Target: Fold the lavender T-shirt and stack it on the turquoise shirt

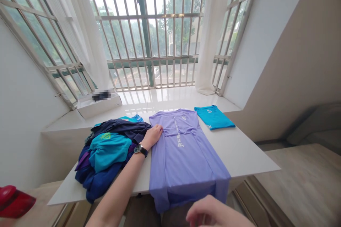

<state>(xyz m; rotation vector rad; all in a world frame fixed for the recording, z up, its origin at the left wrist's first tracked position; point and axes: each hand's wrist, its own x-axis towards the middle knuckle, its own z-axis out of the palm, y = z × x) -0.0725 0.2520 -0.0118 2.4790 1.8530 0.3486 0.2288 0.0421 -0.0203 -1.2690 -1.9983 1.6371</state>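
A lavender long-sleeved shirt (183,163) lies spread on the white table, its sleeves folded in lengthwise and its lower end hanging over the front edge. White lettering runs down its middle. My left hand (153,135), with a black-strapped watch at the wrist, is at the shirt's upper left edge, fingers closed on the fabric. Low in the view, my right hand (213,213) is above the shirt's hanging end, fingers loosely bent and apart, with nothing visible in them. Part of that hand is cut off by the frame's edge.
Left of the shirt is a heap of crumpled clothes (109,152) in blue, teal and dark colours. A folded turquoise shirt (215,117) lies at the back right of the white table (250,159). A white box (99,104) stands on the windowsill; a red object (16,202) is at lower left.
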